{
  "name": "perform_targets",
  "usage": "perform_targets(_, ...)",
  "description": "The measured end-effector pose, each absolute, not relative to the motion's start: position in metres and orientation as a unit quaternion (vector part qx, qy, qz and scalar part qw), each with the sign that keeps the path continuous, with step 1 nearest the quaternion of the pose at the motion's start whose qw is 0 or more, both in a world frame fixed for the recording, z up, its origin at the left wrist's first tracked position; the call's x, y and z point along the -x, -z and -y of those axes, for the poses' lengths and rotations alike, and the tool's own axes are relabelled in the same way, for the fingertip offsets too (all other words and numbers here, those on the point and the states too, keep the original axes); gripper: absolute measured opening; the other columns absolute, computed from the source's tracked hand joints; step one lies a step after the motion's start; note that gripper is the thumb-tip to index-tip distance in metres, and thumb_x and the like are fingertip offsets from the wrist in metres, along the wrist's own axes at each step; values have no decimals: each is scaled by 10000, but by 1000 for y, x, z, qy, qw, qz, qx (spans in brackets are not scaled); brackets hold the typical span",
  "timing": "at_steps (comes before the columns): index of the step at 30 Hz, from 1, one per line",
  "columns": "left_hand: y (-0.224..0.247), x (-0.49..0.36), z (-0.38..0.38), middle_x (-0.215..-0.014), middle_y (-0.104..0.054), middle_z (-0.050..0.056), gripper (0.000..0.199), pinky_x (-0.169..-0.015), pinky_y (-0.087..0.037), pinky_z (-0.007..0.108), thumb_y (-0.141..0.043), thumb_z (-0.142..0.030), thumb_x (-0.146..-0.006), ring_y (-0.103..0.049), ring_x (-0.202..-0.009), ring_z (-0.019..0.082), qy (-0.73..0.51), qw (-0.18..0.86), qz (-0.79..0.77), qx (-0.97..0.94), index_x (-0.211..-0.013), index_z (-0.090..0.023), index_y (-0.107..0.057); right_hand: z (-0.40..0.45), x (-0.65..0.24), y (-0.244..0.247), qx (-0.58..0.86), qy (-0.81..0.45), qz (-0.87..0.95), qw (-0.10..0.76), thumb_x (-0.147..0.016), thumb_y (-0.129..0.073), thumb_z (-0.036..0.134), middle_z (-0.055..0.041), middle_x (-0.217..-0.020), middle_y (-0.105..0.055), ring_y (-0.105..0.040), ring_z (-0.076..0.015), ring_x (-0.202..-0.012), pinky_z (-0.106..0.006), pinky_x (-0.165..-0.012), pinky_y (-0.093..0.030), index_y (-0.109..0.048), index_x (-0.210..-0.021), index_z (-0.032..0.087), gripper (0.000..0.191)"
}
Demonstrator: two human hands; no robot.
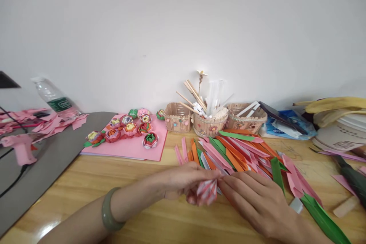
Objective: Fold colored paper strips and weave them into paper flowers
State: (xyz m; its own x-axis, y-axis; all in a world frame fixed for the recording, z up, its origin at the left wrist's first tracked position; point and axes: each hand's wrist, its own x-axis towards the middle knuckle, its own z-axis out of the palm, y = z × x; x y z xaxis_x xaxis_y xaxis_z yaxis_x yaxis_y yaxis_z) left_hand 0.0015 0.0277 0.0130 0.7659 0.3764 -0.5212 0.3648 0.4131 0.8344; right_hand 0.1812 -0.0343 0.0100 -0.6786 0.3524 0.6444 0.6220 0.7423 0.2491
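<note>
My left hand (185, 183), with a pale green bangle on the wrist, is closed around a pink and white folded paper piece (207, 191), which is somewhat blurred. Against the piece's upper right side rest the fingertips of my right hand (251, 198); its fingers lie pressed together, and whether they pinch the paper is hidden. Just beyond both hands spreads a pile of folded paper strips (234, 154) in pink, orange, green and white. Several finished paper flowers (130, 129) sit on pink sheets (154, 153) at the left.
Three decorated baskets (177, 122) stand along the wall, the middle one full of sticks. A pink glue gun (21, 148) and a tilted bottle (58, 101) are at far left. Bananas (337, 104) lie over a white tub (340, 133) at right.
</note>
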Motion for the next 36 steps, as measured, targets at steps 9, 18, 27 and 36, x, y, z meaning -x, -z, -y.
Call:
perform_targets(9, -12, -5, -25, -519, -357, -83, 449, -439, -194, 204, -633, -551, -619, -278, -458, 35, -162, 697, -297, -633, -622, -149, -433, 30, -179, -7, 394, -38, 854, 336, -861, -364, 119, -17, -642, -555, -496, -128, -554, -234, -496, -370, -486, -734, 195, 192)
perform_targets(18, -18, 0, -20, -578, -426, -52, 318, -489, -280, 195, -539, -447, -774, -369, -525, 64, -218, 469, -252, -818, -670, -152, -481, 23, -180, -11, 418, -466, 690, 364, -823, -497, 436, 10, -635, -513, -479, -134, -598, -255, -559, -394, -526, -691, 190, 280)
perform_targets(27, -7, 6, -27, -815, -640, 35, 199, -565, -383, 229, -388, -205, -855, -536, -667, 121, -313, 69, -243, -916, -938, -181, -567, 23, -178, -8, 468, -246, 749, 400, -859, -460, 287, -11, -629, -556, -514, -131, -568, -249, -519, -411, -520, -686, 191, 207)
perform_targets(36, -13, -7, -24, -604, -558, -23, 468, -513, -404, 213, -708, -503, -546, -493, -479, 64, -171, 742, -292, -578, -765, -117, -560, 26, -188, 7, 367, 149, 846, 358, -833, -478, 122, -40, -727, -623, -574, -149, -636, -256, -554, -431, -522, -912, 204, 123)
